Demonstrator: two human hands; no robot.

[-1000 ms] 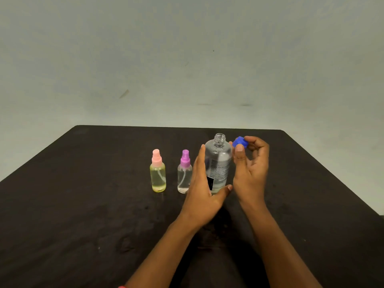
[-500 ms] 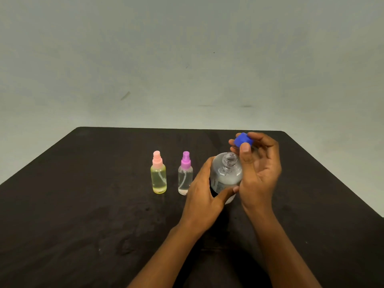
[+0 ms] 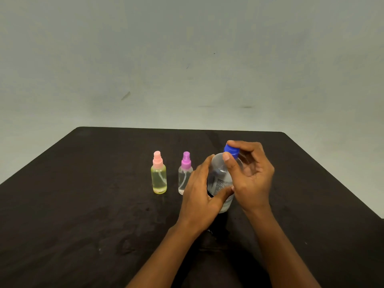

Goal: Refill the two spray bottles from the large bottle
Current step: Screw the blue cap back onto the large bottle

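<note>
The large clear bottle (image 3: 221,179) stands near the middle of the black table (image 3: 83,204), tilted slightly toward me. My left hand (image 3: 199,196) grips its body, thumb across the front. My right hand (image 3: 249,175) pinches the blue cap (image 3: 230,150), which sits on the bottle's neck. To the left stand two small spray bottles, both capped and upright: one with a pink top and yellowish liquid (image 3: 159,173), and one with a purple top and clear liquid (image 3: 185,173), partly hidden behind my left hand.
A plain grey-green wall (image 3: 187,59) rises behind the table's far edge. Dark tabletop stretches to the left, to the right and in front of the bottles.
The blue cap, held beside the open neck a second ago, now sits on the bottle's neck. My left hand went from loosely beside the bottle to gripping it, and the bottle tilted toward me.
</note>
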